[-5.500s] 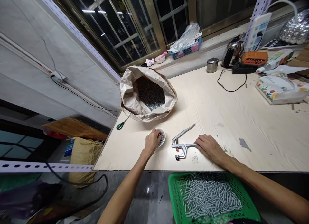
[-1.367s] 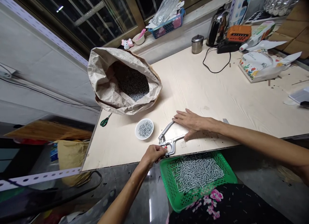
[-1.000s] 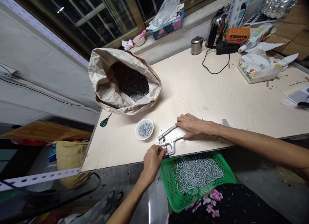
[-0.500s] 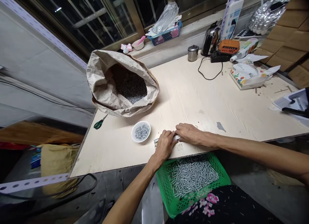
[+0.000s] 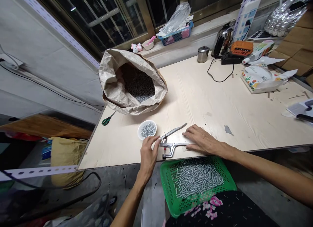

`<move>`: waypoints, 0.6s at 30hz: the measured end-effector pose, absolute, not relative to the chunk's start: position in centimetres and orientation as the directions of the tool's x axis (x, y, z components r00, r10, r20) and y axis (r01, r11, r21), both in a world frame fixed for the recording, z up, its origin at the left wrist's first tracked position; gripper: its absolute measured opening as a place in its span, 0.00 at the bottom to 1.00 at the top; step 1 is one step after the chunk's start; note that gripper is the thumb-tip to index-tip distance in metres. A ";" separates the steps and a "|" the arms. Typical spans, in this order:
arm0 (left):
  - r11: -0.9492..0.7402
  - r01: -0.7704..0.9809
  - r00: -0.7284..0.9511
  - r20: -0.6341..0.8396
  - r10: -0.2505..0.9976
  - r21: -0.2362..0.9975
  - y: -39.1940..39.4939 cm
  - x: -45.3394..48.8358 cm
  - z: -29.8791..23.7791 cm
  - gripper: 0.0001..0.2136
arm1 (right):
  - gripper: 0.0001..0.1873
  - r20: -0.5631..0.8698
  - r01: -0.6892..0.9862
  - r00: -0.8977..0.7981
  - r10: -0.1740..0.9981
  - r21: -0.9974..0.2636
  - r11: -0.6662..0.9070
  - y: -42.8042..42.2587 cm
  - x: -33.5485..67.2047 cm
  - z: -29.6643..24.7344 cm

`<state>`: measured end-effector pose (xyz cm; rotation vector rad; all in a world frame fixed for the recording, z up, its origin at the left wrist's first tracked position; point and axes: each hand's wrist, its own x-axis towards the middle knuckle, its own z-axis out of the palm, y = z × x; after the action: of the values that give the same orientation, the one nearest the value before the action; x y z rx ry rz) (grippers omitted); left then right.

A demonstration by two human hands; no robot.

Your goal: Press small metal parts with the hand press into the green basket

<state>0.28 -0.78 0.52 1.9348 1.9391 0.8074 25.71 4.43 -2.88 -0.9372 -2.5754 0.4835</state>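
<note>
Metal hand pliers [image 5: 171, 143] lie near the front edge of the pale wooden table [image 5: 220, 103], handles spread apart. My right hand [image 5: 201, 140] lies flat on the table with its fingers stretched out, touching the lower handle. My left hand [image 5: 148, 153] is at the pliers' head, fingers loosely open, fingertips beside the jaws. A small white bowl [image 5: 146, 129] of little metal pieces stands just behind my left hand. Below the table edge a green basket [image 5: 195, 183] holds several silver cylinders.
An open paper sack [image 5: 133, 82] of dark metal parts stands at the back left, green scissors [image 5: 108, 119] beside it. Kettle [image 5: 222, 41], metal cup [image 5: 202, 54], cable, orange device [image 5: 242, 48] and tissue box [image 5: 260, 78] occupy the far right.
Half a second ago both hands covered the closed pliers. Now the handles are spread, my left hand has drawn back to the head, and my right hand rests flat by the lower handle.
</note>
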 end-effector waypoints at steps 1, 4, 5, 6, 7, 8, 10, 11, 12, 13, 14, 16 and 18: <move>0.007 0.819 -0.109 0.144 0.984 0.573 -1.4 -0.2 0.6 0.12 | 0.17 0.203 0.550 -0.715 0.669 -0.428 0.717 4.1 25.5 -3.3; 0.131 0.818 -0.160 0.002 0.987 0.561 -2.5 -1.1 0.2 0.12 | 0.09 0.215 0.568 -0.712 0.668 -0.383 0.729 3.5 24.6 -4.6; 0.156 0.812 -0.166 -0.032 0.986 0.562 -2.7 -1.2 0.0 0.12 | 0.06 0.231 0.568 -0.715 0.660 -0.358 0.741 3.4 24.2 -5.0; 0.173 0.804 -0.174 -0.053 0.983 0.570 -2.8 -1.3 -0.2 0.12 | 0.05 0.250 0.564 -0.720 0.647 -0.332 0.756 3.4 23.8 -5.3; 0.185 0.793 -0.185 -0.060 0.981 0.581 -2.8 -1.3 -0.4 0.12 | 0.05 0.271 0.560 -0.724 0.634 -0.305 0.770 3.5 23.5 -5.6; 0.194 0.782 -0.197 -0.060 0.978 0.592 -2.7 -1.3 -0.5 0.13 | 0.06 0.290 0.559 -0.726 0.623 -0.279 0.781 3.6 23.3 -5.7; 0.209 0.763 -0.216 -0.062 0.974 0.611 -2.5 -1.3 -0.6 0.13 | 0.06 0.311 0.570 -0.723 0.616 -0.235 0.788 3.8 23.0 -5.9; 0.215 0.756 -0.221 -0.068 0.973 0.618 -2.4 -1.3 -0.6 0.13 | 0.07 0.315 0.580 -0.719 0.619 -0.218 0.785 3.9 23.0 -5.9; 0.221 0.749 -0.224 -0.075 0.972 0.624 -2.4 -1.3 -0.6 0.13 | 0.07 0.314 0.593 -0.713 0.627 -0.205 0.778 4.0 23.0 -5.8; 0.226 0.744 -0.227 -0.081 0.971 0.629 -2.3 -1.2 -0.6 0.14 | 0.08 0.313 0.605 -0.707 0.635 -0.198 0.771 4.1 23.1 -5.7; 0.231 0.740 -0.229 -0.086 0.970 0.632 -2.3 -1.2 -0.7 0.14 | 0.08 0.312 0.615 -0.699 0.643 -0.196 0.764 4.1 23.2 -5.5; 0.237 0.732 -0.231 -0.094 0.968 0.638 -2.3 -1.2 -0.8 0.14 | 0.09 0.301 0.639 -0.682 0.667 -0.200 0.743 4.2 23.5 -5.2; 0.247 0.733 -0.230 -0.111 0.967 0.634 -2.2 -1.1 -1.1 0.14 | 0.09 0.269 0.668 -0.664 0.698 -0.207 0.715 4.2 23.8 -4.9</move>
<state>-1.07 -2.19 -1.07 1.5452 2.0376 0.6341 23.78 4.25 -4.92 -1.0673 -2.5937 0.1285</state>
